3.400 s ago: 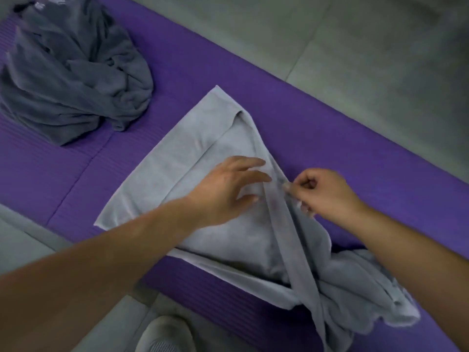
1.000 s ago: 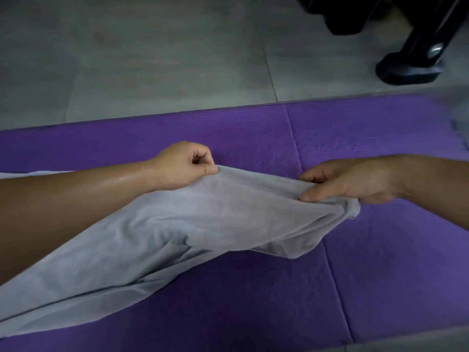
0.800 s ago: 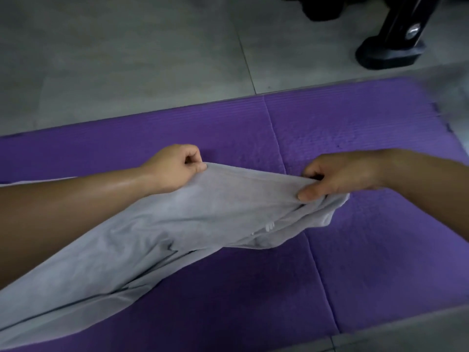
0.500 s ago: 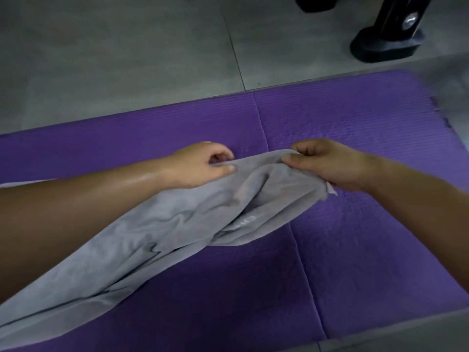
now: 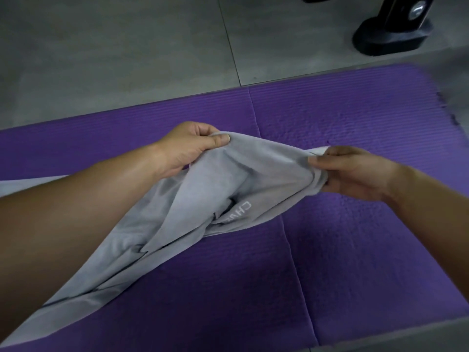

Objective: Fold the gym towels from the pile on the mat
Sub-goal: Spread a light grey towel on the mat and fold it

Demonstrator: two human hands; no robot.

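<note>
A light grey gym towel with pale lettering near one end lies bunched and stretched across the purple mat. My left hand pinches the towel's far edge between thumb and fingers. My right hand grips the towel's right end, with a small white corner poking out above the fingers. The stretch between my hands is lifted off the mat and sags in folds. The towel's other end trails to the lower left under my left forearm. The pile of towels is out of view.
Grey floor tiles lie beyond the mat's far edge. A black equipment base stands on the floor at the top right. The mat's near edge runs along the bottom right, and its fold seam crosses the middle.
Half a second ago my hands were close together on the towel's edge. They have since drawn apart, the right hand sliding right along the edge, so the cloth between them is spread wider.
</note>
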